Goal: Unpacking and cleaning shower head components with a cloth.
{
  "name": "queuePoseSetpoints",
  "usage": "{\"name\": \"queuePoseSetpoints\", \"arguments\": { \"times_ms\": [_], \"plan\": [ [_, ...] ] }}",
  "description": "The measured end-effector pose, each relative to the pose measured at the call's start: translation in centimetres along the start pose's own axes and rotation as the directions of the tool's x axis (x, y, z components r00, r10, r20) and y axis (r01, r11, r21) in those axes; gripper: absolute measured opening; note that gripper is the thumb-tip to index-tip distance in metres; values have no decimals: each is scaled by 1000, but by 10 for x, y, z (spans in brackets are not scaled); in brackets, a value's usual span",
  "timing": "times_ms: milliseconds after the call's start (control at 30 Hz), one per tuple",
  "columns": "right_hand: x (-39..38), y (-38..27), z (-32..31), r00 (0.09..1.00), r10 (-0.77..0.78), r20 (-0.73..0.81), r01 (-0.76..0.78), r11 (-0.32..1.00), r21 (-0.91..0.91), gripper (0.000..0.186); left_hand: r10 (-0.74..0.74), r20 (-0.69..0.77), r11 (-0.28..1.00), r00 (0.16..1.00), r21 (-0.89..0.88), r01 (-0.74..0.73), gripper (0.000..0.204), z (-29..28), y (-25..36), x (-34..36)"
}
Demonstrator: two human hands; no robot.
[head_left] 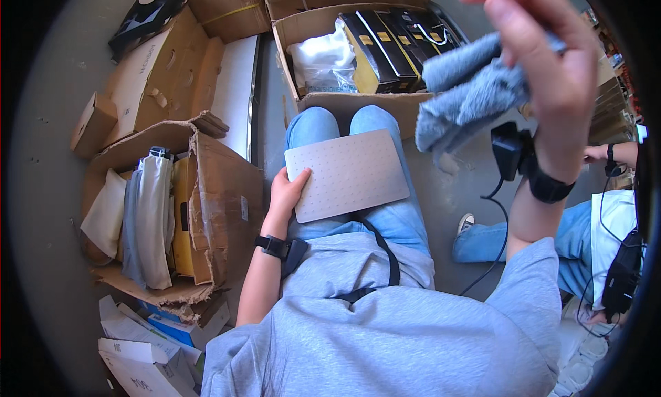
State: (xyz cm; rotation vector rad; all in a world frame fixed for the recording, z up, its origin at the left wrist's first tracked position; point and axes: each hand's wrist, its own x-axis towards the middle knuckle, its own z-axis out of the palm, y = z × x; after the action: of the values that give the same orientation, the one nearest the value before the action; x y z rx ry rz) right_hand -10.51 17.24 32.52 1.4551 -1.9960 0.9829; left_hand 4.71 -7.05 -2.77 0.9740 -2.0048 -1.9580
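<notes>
A silver rectangular plate with small dimples (348,173) lies across my lap. My left hand (286,194) grips its left edge, thumb on top. Raised at the upper right, my right hand (551,59) holds a fuzzy grey-blue cloth (468,108) that hangs in folds, above and to the right of the plate; this hand is slightly blurred. Each of my wrists wears a black strapped device.
An open carton (358,101) holding black boxes and a white bag stands ahead. A torn carton (227,211) with white and grey fabric is at left, more cartons (148,80) behind it and papers (144,349) below. Another person (564,238) sits at right beside black cables.
</notes>
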Motion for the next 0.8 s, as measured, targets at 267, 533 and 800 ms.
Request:
{"name": "queuePoseSetpoints", "arguments": {
  "times_ms": [267, 533, 800],
  "plan": [
    [7, -6, 0, 997, 74, 13, -74, 943, 325, 18, 10, -3, 1000, 1000, 19, -10, 42, 1, 4, -2],
    [-117, 82, 161, 669, 186, 720, -147, 982, -117, 42, 30, -15, 999, 999, 34, -30, 42, 0, -4, 1],
    [-179, 99, 222, 787, 126, 604, -44, 988, -148, 44, 51, -104, 999, 993, 2, -51, 49, 0, -28, 8]
  ]
}}
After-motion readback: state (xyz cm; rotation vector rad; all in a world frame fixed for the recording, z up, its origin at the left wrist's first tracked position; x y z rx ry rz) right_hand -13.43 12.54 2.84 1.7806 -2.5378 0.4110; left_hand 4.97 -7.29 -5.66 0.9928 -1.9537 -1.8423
